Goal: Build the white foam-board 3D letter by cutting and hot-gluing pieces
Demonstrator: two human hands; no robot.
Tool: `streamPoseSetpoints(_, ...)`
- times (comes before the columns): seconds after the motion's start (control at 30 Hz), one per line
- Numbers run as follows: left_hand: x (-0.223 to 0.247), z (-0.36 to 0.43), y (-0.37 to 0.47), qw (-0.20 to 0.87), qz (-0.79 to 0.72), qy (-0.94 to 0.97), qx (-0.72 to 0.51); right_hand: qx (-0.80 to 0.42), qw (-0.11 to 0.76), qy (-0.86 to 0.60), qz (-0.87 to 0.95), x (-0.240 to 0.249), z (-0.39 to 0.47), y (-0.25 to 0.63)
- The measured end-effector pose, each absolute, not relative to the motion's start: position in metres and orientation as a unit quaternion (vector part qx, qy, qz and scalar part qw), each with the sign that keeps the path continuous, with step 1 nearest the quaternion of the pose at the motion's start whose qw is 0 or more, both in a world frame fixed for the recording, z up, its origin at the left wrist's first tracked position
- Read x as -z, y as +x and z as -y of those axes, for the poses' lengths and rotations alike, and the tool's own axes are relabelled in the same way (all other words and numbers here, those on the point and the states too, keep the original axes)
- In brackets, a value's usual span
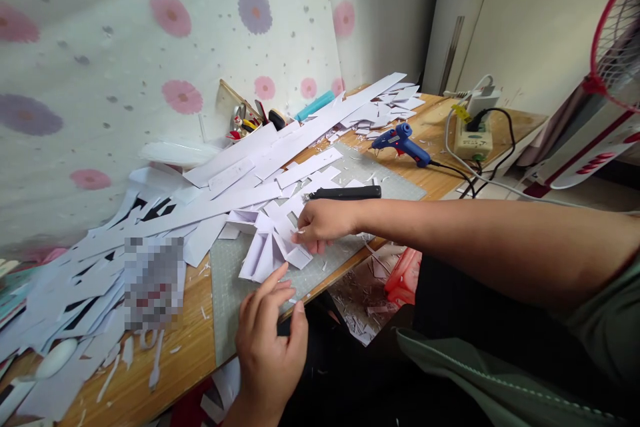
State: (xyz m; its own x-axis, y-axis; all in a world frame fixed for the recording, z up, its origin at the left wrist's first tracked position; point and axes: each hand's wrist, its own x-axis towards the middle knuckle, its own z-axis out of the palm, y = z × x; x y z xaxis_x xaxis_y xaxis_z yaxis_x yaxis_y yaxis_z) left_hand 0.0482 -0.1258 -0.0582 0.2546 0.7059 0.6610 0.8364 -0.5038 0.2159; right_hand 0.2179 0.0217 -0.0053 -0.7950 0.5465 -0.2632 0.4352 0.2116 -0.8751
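Observation:
On the grey cutting mat stands a small folded white paper model with several angled walls. My right hand is at its right side, fingers curled in a pinch by the model's edge; what lies between the fingertips is hidden. My left hand is in front of the model near the table's edge, fingers apart and holding nothing. Just beyond my right hand lies a black-handled cutter. White paper strips and cut pieces are scattered around the model.
A blue glue gun stands at the back right, its cord running toward a power strip. Paper sheets are heaped on the left. Tools stand at the back by the flowered curtain. Below is a red bin.

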Motion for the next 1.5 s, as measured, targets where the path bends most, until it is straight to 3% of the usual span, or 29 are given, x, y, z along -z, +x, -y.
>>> streamPoseSetpoints(0.17, 0.033, 0.114, 0.051, 0.130, 0.444, -0.778, 0.426, -0.321, 0.112, -0.261, 0.904, -0.006, -0.010, 0.221)
streamPoseSetpoints(0.27, 0.020, 0.106, 0.060, 0.140, 0.439, -0.790, 0.405, -0.256, 0.114, -0.257, 0.925, -0.010, 0.000, 0.222)
streamPoseSetpoints(0.53, 0.032, 0.113, 0.077, 0.087, 0.419, -0.815, 0.391, -0.207, 0.056, -0.230, 0.949, -0.014, 0.004, 0.233)
streamPoseSetpoints(0.7, 0.058, 0.123, 0.093, -0.038, 0.376, -0.887, 0.267, -0.296, 0.081, -0.316, 0.898, -0.020, -0.023, 0.254)
streamPoseSetpoints(0.8, 0.059, 0.125, 0.098, -0.084, 0.305, -0.920, 0.230, -0.246, 0.137, -0.350, 0.893, -0.016, -0.035, 0.260)
streamPoseSetpoints(0.97, 0.040, 0.126, 0.070, 0.012, 0.328, -0.884, 0.333, -0.152, 0.124, -0.353, 0.915, -0.005, -0.040, 0.258)
streamPoseSetpoints(1.1, 0.025, 0.111, 0.018, 0.169, 0.528, -0.705, 0.443, -0.122, 0.115, -0.355, 0.920, -0.002, -0.041, 0.258)
streamPoseSetpoints(1.13, 0.022, 0.104, 0.006, 0.154, 0.605, -0.645, 0.440, -0.121, 0.115, -0.354, 0.920, -0.002, -0.042, 0.258)
streamPoseSetpoints(1.2, 0.016, 0.089, -0.014, 0.026, 0.708, -0.604, 0.365, -0.121, 0.113, -0.355, 0.920, -0.002, -0.042, 0.257)
streamPoseSetpoints(1.27, 0.012, 0.077, -0.024, -0.123, 0.723, -0.601, 0.317, -0.123, 0.108, -0.359, 0.919, -0.001, -0.042, 0.257)
streamPoseSetpoints(1.33, 0.010, 0.068, -0.025, -0.204, 0.714, -0.590, 0.317, -0.125, 0.104, -0.358, 0.919, 0.001, -0.041, 0.256)
streamPoseSetpoints(1.5, 0.005, 0.063, -0.017, -0.172, 0.714, -0.604, 0.309, -0.126, 0.104, -0.357, 0.920, 0.003, -0.041, 0.257)
